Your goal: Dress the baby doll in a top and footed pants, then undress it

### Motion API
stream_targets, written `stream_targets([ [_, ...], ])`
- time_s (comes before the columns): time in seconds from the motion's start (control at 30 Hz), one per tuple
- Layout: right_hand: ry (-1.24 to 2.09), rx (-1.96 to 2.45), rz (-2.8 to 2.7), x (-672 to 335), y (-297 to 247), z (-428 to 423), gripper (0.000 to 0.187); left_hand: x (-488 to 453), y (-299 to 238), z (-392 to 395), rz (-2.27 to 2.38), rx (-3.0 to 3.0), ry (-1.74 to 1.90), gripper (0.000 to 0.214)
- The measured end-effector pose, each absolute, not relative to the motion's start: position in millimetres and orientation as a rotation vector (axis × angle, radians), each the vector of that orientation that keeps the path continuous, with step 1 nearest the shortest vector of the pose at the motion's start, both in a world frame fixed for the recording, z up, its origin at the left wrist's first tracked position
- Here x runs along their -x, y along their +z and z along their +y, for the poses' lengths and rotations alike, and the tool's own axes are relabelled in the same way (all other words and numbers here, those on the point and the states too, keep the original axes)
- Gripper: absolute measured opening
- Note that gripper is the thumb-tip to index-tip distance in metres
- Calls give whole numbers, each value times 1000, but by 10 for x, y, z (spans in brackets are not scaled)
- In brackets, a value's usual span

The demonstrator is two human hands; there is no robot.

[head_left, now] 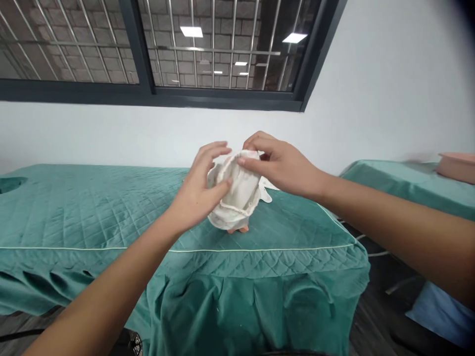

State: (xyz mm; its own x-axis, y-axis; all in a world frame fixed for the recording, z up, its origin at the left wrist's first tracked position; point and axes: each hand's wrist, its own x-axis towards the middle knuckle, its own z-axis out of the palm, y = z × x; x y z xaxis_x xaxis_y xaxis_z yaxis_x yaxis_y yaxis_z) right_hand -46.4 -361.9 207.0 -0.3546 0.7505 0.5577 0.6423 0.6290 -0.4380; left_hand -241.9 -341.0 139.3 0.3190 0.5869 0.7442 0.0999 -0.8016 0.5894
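Observation:
A small white cloth piece with a gathered, elastic-looking rim [241,190] is held up over the green bed, its opening facing me. It looks like a little cap, though I cannot tell its kind for sure. My right hand [272,160] pinches the top right of the rim between thumb and fingers. At the left edge, my left hand [202,185] has its thumb over the cloth and its fingers apart. Beneath the cloth, small orange-pink tips [238,230] show; what they belong to is hidden. Another white piece [265,190] lies behind on the right.
The bed's quilted green cover [92,212] has a pale piping edge and a ruffled skirt. A second green-covered bed [393,178] stands at right, with a pink box-like thing [458,167] on it. Blue fabric [441,311] lies low at right. A barred window [222,49] is behind.

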Motion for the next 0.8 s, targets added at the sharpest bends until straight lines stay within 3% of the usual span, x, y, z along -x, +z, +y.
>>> stream_targets([
  [0.1, 301, 1192, -1882, 479, 2146, -3596, 23, 2380, 1401, -3500, 590, -2340, 1512, 36],
  [0.2, 427, 1262, -1619, 461, 2197, -3543, 31, 2307, 1407, -3597, 608, -2608, 1570, 42],
  [0.33, 849, 1208, -1316, 417, 2251, -3450, 28, 2159, 1432, -3653, 466, -2968, 1403, 47],
  [0.43, 979, 1139, -1259, 364, 2260, -3423, 23, 2096, 1468, -3599, 563, -3071, 1309, 22],
  [0.5, 898, 1144, -1324, 302, 2229, -3443, 17, 2117, 1501, -3530, 650, -2995, 1292, 5],
  [0.67, 613, 1171, -1833, 130, 2053, -3582, 18, 2276, 1572, -3350, 759, -2182, 1466, 6],
  [0.73, 668, 1081, -2041, 125, 1994, -3640, 14, 2304, 1597, -3304, 675, -1954, 1468, 11],
  [0.8, 778, 997, -2186, 156, 1962, -3675, 22, 2315, 1630, -3272, 584, -1809, 1460, 13],
])
